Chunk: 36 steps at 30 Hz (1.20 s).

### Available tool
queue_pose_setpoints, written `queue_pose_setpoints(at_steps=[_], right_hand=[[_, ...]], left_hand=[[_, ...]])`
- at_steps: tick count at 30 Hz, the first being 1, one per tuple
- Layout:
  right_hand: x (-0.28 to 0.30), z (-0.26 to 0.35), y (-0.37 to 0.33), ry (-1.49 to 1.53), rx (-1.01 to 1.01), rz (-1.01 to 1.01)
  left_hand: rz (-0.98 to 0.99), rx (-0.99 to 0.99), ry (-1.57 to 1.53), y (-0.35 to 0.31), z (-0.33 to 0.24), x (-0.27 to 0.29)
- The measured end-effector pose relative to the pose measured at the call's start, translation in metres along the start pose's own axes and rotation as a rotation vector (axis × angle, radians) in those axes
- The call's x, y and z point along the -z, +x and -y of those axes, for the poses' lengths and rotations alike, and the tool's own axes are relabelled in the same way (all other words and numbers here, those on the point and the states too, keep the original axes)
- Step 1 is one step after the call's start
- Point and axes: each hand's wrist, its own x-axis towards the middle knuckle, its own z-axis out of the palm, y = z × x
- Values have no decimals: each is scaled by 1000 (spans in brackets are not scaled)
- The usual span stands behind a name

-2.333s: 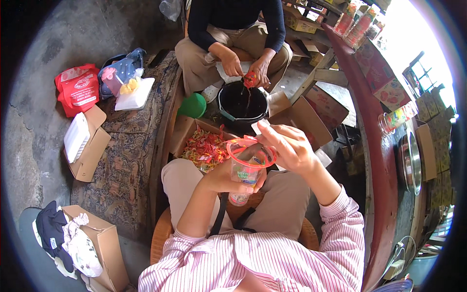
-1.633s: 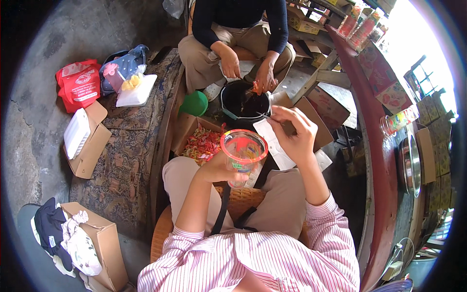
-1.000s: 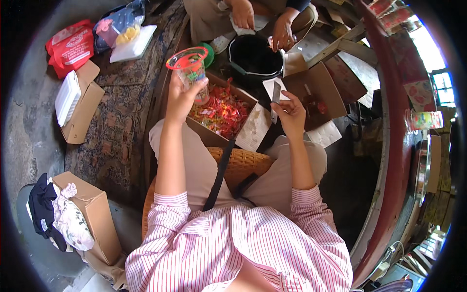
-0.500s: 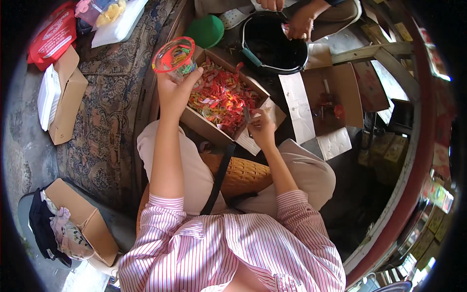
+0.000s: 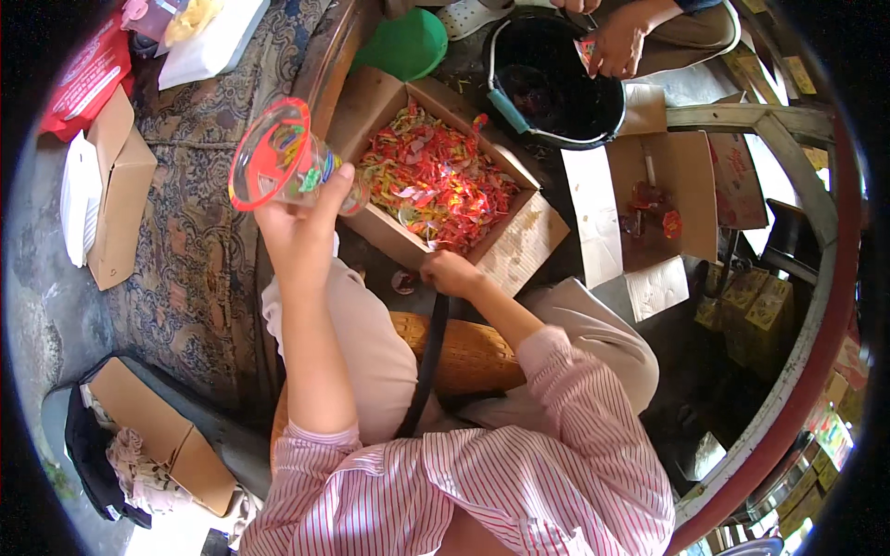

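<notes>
Since the frame half a second ago, your left hand (image 5: pixel 301 227) has shifted left and tipped the clear plastic cup (image 5: pixel 295 165) further over, and your right hand (image 5: pixel 452 272) has come nearer to you, down to the near corner of the scrap box (image 5: pixel 385 232). Your left hand grips the cup around its body, red rim facing left, above the box's left edge. Your right fingers are curled; you can't tell from this angle what they hold, or whether they touch the cardboard. Colourful scraps (image 5: pixel 445 181), mostly red and yellow, heap inside the box.

You sit on a wicker seat (image 5: pixel 482 354), pale trousers either side. Beyond the box: a green plastic vessel (image 5: pixel 408 46) and a black bucket (image 5: pixel 586 120), with a co-worker's hand (image 5: pixel 619 42) pinching a red-and-white piece over it. Right of your box, an open carton (image 5: pixel 691 190) has its flaps spread. To your left, a dark patterned covering (image 5: pixel 209 222) lies beside worn grey concrete (image 5: pixel 37 315); a small carton (image 5: pixel 125 218) with white trays (image 5: pixel 81 199) and a red bag (image 5: pixel 91 82) sit there. A red-painted edge (image 5: pixel 839 320) curves down your right side.
</notes>
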Motion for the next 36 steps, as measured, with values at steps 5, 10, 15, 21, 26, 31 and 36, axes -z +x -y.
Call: queue_pose_setpoints(at_steps=[5,10,15,21,26,31,36], right_hand=[[-70,-10,49,-416,75,344],[-96,-1,66,-660,136,625],[-106,-13,64,-533,18,448],[-98,-13,64,-398,18,461],[-94,-16,62,-321,11,479],[-96,-14,65,-269,20,498],[-96,-11,68,-215,23,511]], left_hand=[[20,73,-94,-5,-7,-6],[-1,110,-92,-10,-2,3],[28,173,-115,-10,-6,-2],[29,246,-126,-13,-9,-4],[65,267,-123,-14,-10,-5],[81,297,-122,-14,-12,-6],[86,279,-115,-13,-11,-7]])
